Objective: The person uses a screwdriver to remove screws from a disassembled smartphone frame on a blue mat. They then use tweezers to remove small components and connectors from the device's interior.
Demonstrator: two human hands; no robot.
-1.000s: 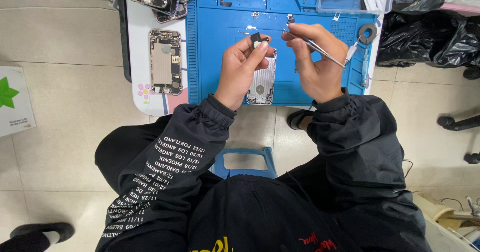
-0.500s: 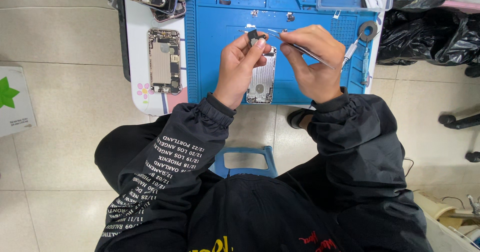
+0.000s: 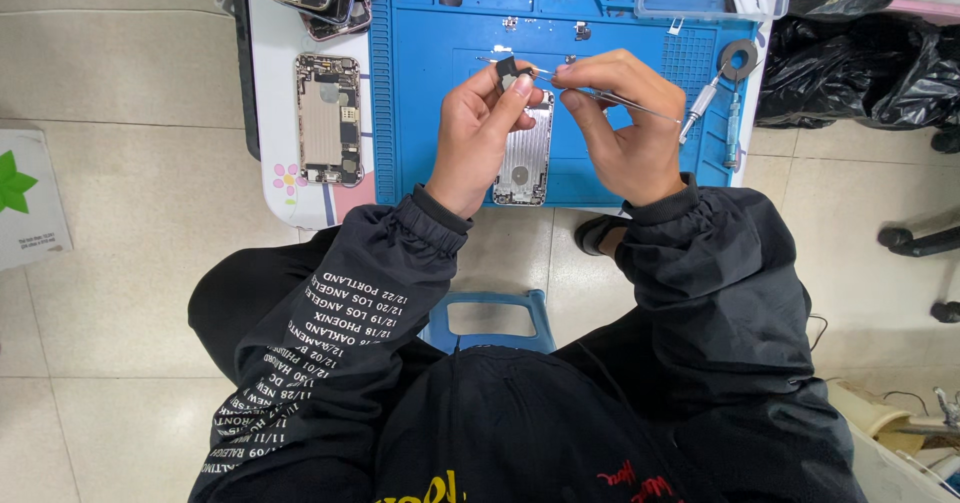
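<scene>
Over the blue rubber work mat (image 3: 440, 93), left hand (image 3: 478, 133) pinches a small black part (image 3: 507, 66); right hand (image 3: 620, 123), now closer, grips thin metal tweezers (image 3: 600, 94).

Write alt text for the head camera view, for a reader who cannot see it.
Seen from above, a seated person's left hand pinches a small black part while the right hand holds thin tweezers to it, over a blue work mat. A silver phone shell lies under the hands; another opened phone lies left of the mat.
</scene>
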